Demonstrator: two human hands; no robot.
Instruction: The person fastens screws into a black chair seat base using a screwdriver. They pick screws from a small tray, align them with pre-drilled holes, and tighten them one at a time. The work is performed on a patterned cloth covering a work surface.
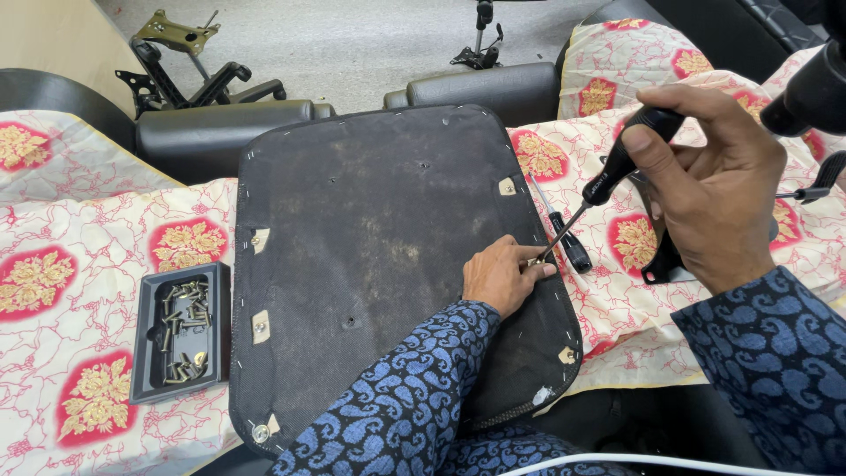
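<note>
A dark fabric-covered chair panel (370, 256) lies flat, underside up, on a worktop draped with a cream cloth (79, 264) patterned in red and gold flowers. The left hand (502, 275) rests on the panel near its right edge, fingertips pinched around a small brass-coloured screw (534, 262), seemingly to keep it upright over its hole. The right hand (714, 189) is clenched around the black handle of a screwdriver (608, 181), held at a slant so the thin shaft runs down and left to meet the screw head between those fingers. A second screwdriver (568, 238) lies on the cloth just beside the panel's right edge, close to both hands. On the far left, apart from the panel's edge, a black plastic tray (181, 330) holds a scatter of loose screws, kept together rather than spread across the cloth. Small tan tabs with fasteners dot the panel's rim. Black padded chair parts (220, 128) sit behind the panel, and metal chair mechanisms (189, 57) lie on the grey floor beyond.
</note>
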